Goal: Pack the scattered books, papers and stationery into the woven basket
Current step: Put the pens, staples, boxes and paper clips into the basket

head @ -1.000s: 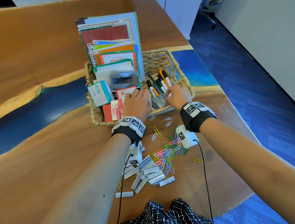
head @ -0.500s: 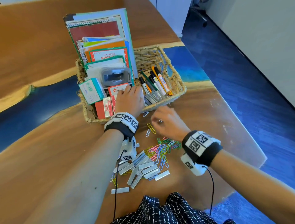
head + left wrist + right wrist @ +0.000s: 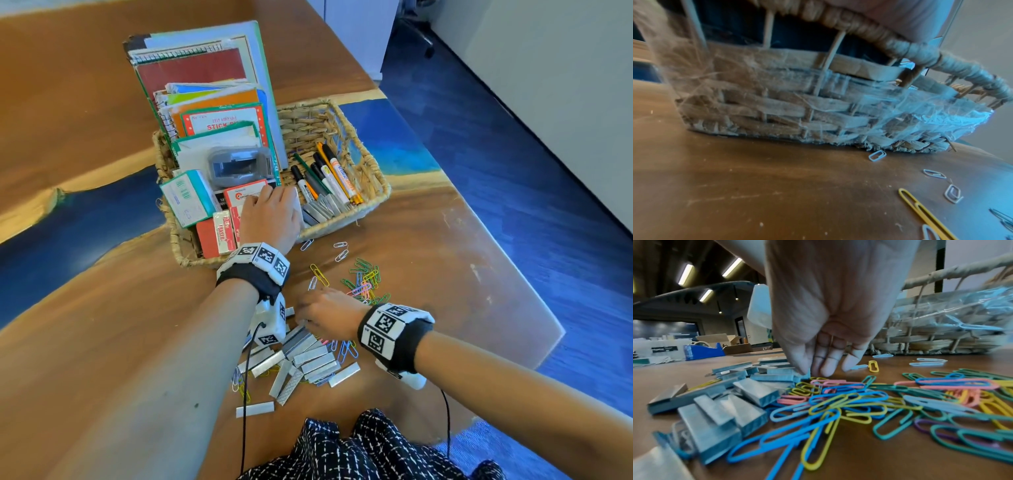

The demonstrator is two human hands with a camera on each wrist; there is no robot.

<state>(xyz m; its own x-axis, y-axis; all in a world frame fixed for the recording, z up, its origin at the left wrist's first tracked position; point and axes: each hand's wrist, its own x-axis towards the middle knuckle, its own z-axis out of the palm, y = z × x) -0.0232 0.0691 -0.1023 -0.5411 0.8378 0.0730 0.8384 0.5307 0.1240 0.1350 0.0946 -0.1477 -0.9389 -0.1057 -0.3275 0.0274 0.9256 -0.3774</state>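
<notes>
I've got a wooden table (image 3: 102,325) w/ blue resin bands under everything. On it, just ahead of both hands, sits the woven basket (image 3: 371,171), coarse flat straw strips w/ a wrapped rope rim, frayed fibres along the near wall. Its left half is crammed w/ upright books and pads (image 3: 202,78), spiral-bound ones incl., plus small boxes (image 3: 186,197) and a grey plastic piece (image 3: 238,166) in front. Right half holds about 5 markers (image 3: 329,171) and some staple strips lying flat.

My left hand (image 3: 270,216) rests over the near rim, palm down on the small boxes, fingers fairly straight and loose, holding nothing I can see. Its forearm blocks part of the pile beside the basket.

My right hand (image 3: 824,313) is down at the table, nearer me than the basket. Fingers (image 3: 826,363) narrow, bunched w/ tips pointing down, pinching one end of a staple strip (image 3: 804,375) at the pile's edge.

Staple strips (image 3: 308,359): shiny metal bars, roughly a dozen, heaped left of and under those fingertips; 1 lies apart nearest me. Paper clips (image 3: 363,281): plastic-coated wire loops, blue, green, yellow, pink, purple, too many and too tangled to count, spread right of the fingertips; 3 pale ones plus 1 yellow stray toward the basket.
</notes>
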